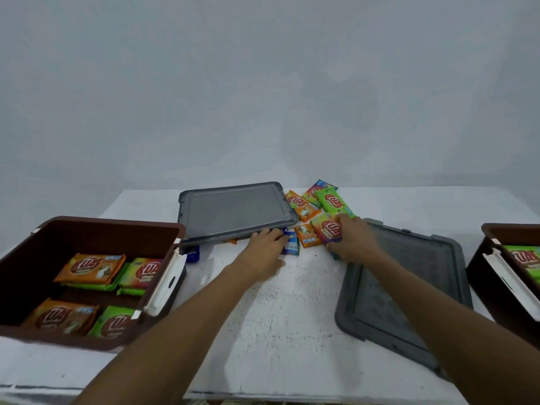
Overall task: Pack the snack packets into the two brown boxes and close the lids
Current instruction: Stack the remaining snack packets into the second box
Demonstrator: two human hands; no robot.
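Now: Two Hands in the Loose Pile, Two Boxes Open

Both my hands are out at the far middle of the white tabletop (277, 302), among the loose snack packets. My left hand (267, 249) lies with bent fingers on the left end of a blue packet (291, 244); whether it has actually taken hold I cannot tell. My right hand (355, 241) is curled round a rainbow packet (328, 229), fingers over its far edge, thumb at its near edge.

Counting the loose ones, three overlap behind my hands: a far orange packet (301, 204), a far rainbow packet (317, 190) and a green packet (333, 201). Between my hands lies a small orange packet (306, 235). A second blue packet (193, 253) peeks from under a lid, and an orange corner (232, 241) pokes out there too. With the two at my hands, that is seven clear packets plus the corner.

Two grey lids are off. The far lid (236, 211) has its near edge over that second blue packet. The right lid (409, 290) lies beneath my right forearm.

Two brown boxes stand open. The left brown box (96, 226) shows four on top: an upper orange pack (90, 267), a lower orange pack (62, 317), a red-and-green pack (143, 271) and a green pack (114, 321). The right brown box (493, 276) is cut by the frame edge, with one boxed green packet (523, 255) showing.
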